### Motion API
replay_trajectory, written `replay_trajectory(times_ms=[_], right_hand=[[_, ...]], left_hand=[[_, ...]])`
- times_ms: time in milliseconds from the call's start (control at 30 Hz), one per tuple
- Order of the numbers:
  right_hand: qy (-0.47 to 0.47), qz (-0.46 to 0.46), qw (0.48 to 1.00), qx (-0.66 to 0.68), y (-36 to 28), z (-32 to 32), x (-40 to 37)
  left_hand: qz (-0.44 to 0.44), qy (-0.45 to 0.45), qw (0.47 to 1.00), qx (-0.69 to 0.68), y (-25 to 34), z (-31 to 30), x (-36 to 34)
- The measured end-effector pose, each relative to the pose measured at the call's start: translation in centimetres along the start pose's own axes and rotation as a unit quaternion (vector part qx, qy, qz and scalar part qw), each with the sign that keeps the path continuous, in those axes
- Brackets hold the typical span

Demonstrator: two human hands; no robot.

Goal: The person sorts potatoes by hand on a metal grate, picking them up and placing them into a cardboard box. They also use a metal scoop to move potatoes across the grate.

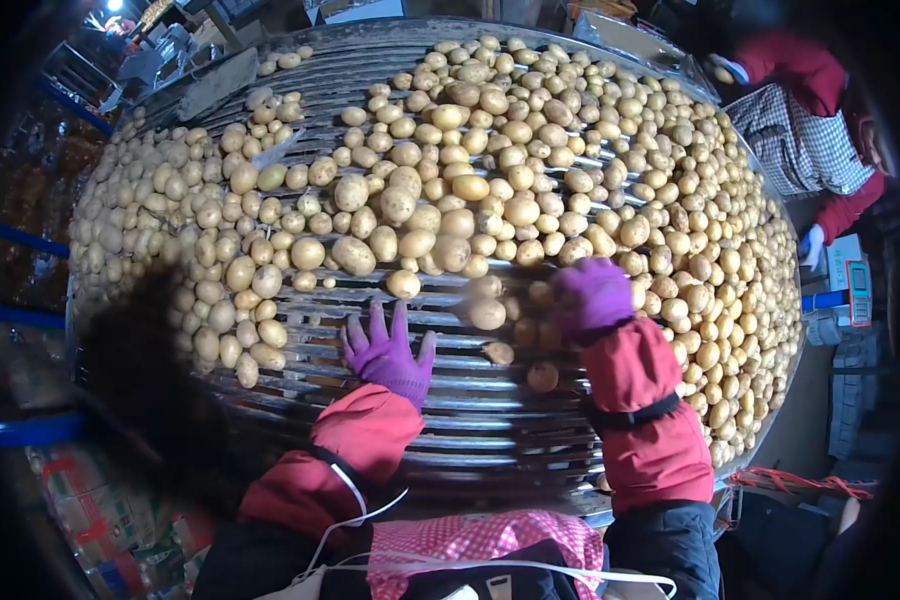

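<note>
Head: slats point(460, 366) between hands point(390, 352) point(595, 298) (potatoes point(353, 255) beyond)

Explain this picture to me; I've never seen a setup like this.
There is no machine arm here. A person wears a camera on their head, and this single picture looks forward and down from it. Many potatoes lie spread over a slatted surface. The purple-gloved left hand is open, fingers spread over the slats, holding nothing. The gloved right hand is among potatoes; it is too blurred to tell whether it grips one. Another person is at the far right edge.
</note>
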State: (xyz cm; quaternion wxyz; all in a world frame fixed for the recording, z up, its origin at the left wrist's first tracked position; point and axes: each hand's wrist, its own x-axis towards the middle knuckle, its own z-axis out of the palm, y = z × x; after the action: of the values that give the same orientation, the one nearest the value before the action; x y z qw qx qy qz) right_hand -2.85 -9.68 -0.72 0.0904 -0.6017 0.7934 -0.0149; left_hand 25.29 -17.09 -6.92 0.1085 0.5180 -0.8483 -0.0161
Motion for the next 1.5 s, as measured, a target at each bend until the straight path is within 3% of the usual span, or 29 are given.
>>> replay_trajectory(times_ms=[33, 67, 133, 167, 200, 233, 267, 333, 367, 433, 500, 533, 567, 633, 700, 767, 833, 900, 1067, 1167, 1233, 1300, 1367, 1400, 1433, 1467, 1500], right_hand=[[-0.024, 0.071, 0.997, 0.007, 1.8, -0.5, 0.2], [0.065, 0.121, 0.991, -0.008, 4.2, 0.0, -0.1], [0.037, 0.254, 0.954, 0.154, 4.9, -1.2, 0.3], [-0.081, 0.327, 0.884, 0.324, 2.8, -4.5, 1.3], [0.043, 0.191, 0.949, 0.245, 0.6, -4.8, -0.7], [0.178, 0.073, 0.975, 0.116, -1.6, -5.0, -2.7], [0.214, 0.047, 0.974, 0.055, -1.4, -3.4, -2.9], [0.114, 0.189, 0.975, 0.006, -2.3, -2.1, -1.9], [0.019, 0.284, 0.959, 0.01, -2.0, -1.2, -1.5], [0.12, 0.189, 0.974, 0.04, -5.6, -6.8, -3.0], [0.041, 0.25, 0.956, 0.148, -4.3, -9.3, -4.2], [-0.036, 0.216, 0.922, 0.319, 0.9, -4.1, -1.2], [-0.088, 0.213, 0.917, 0.326, 3.3, -1.9, -1.0], [0.036, 0.122, 0.939, 0.321, 3.2, 1.3, -5.5], [0.024, 0.134, 0.89, 0.434, 2.9, 2.2, -9.7], [0.037, 0.132, 0.698, 0.703, 1.6, 1.0, -14.7], [0.14, 0.047, 0.601, 0.785, 1.8, 3.1, -19.1], [0.233, 0.009, 0.447, 0.863, 1.3, 6.0, -23.6], [0.367, 0.195, 0.303, 0.857, 1.1, 10.3, -39.5], [0.393, 0.218, 0.305, 0.84, 0.9, 13.6, -51.0], [0.405, 0.335, 0.29, 0.8, 0.4, 15.1, -56.3], [0.423, 0.472, 0.531, 0.563, 1.8, 20.3, -59.9], [0.412, 0.537, 0.574, 0.46, 2.6, 21.0, -59.0], [0.465, 0.505, 0.503, 0.525, 2.3, 18.3, -56.4], [0.476, 0.481, 0.496, 0.544, 2.4, 15.9, -53.7], [0.45, 0.457, 0.563, 0.521, 2.8, 14.2, -51.1], [0.421, 0.425, 0.629, 0.497, 2.9, 12.9, -48.2]], left_hand=[[-0.001, -0.002, 1.0, -0.003, 0.0, 0.1, 0.1], [-0.002, -0.004, 1.0, -0.005, 0.0, 0.0, 0.1], [0.0, -0.01, 1.0, -0.008, -0.2, 0.1, 0.1], [-0.001, -0.009, 1.0, -0.005, -0.2, 0.1, 0.1], [0.001, -0.011, 1.0, -0.002, -0.2, 0.1, 0.1], [0.004, -0.011, 1.0, 0.002, -0.1, -0.1, 0.0], [0.006, -0.008, 1.0, 0.002, -0.1, 0.0, 0.0], [0.006, -0.01, 1.0, 0.003, -0.1, -0.2, 0.0], [0.007, -0.009, 1.0, 0.002, -0.1, -0.2, 0.0], [0.006, -0.003, 1.0, 0.001, -0.2, -0.1, -0.3], [0.01, 0.004, 1.0, -0.004, -0.2, -0.2, -0.2], [0.015, 0.012, 1.0, 0.0, -0.2, -0.2, -0.3], [0.015, 0.015, 1.0, -0.003, -0.2, -0.1, -0.4], [0.016, 0.017, 1.0, -0.005, -0.2, 0.2, -0.5], [0.02, 0.023, 0.999, 0.01, -0.2, 0.3, -0.6], [0.025, 0.042, 0.998, 0.025, 0.1, 0.2, -0.7], [0.038, 0.056, 0.997, 0.035, -0.4, 1.1, -1.1], [0.044, 0.061, 0.996, 0.038, -0.5, 1.6, -0.9], [0.07, 0.078, 0.994, 0.042, -1.2, 2.9, -1.1], [0.049, 0.047, 0.996, 0.065, 0.0, 1.7, -1.6], [0.038, 0.034, 0.996, 0.078, 0.1, 2.0, -1.3], [0.028, 0.04, 0.994, 0.099, -0.6, 2.9, -1.2], [0.042, 0.029, 0.993, 0.111, 0.1, 2.3, -1.5], [0.057, 0.034, 0.991, 0.117, 0.2, 2.5, -1.8], [0.066, 0.041, 0.989, 0.126, 0.0, 2.7, -1.8], [0.183, 0.055, 0.981, 0.025, -0.8, 3.9, -1.6], [0.286, 0.033, 0.957, 0.016, 0.9, 2.4, -3.1]])
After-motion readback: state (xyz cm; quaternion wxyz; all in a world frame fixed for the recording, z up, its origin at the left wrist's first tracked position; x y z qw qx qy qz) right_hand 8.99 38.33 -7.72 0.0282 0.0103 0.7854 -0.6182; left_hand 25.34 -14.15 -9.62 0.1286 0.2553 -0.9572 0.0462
